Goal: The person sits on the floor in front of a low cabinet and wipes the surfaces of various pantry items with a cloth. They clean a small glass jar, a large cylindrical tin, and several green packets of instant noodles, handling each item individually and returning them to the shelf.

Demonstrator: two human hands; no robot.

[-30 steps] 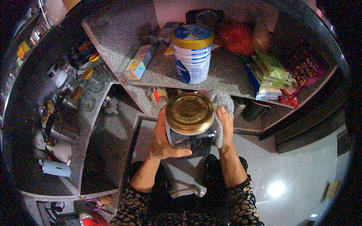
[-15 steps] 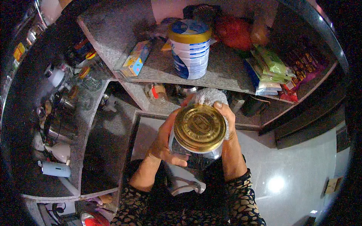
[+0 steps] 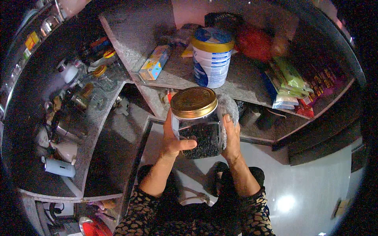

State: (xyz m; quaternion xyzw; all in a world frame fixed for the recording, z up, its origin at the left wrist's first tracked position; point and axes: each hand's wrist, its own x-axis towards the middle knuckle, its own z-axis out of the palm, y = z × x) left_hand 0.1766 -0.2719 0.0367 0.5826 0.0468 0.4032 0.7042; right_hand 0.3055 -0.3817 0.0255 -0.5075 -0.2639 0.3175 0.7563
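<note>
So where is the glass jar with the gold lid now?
In the head view the glass jar is at centre, held between the left hand and the right hand, just below the white tin on the stone shelf.

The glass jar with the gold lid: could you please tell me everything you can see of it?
The jar is clear glass, closed with a gold metal screw lid, and partly filled with small dark contents. It is held upright in the air in front of the stone shelves. The left hand grips its side, thumb across the front; the right hand presses a grey cloth against the other side.
</note>
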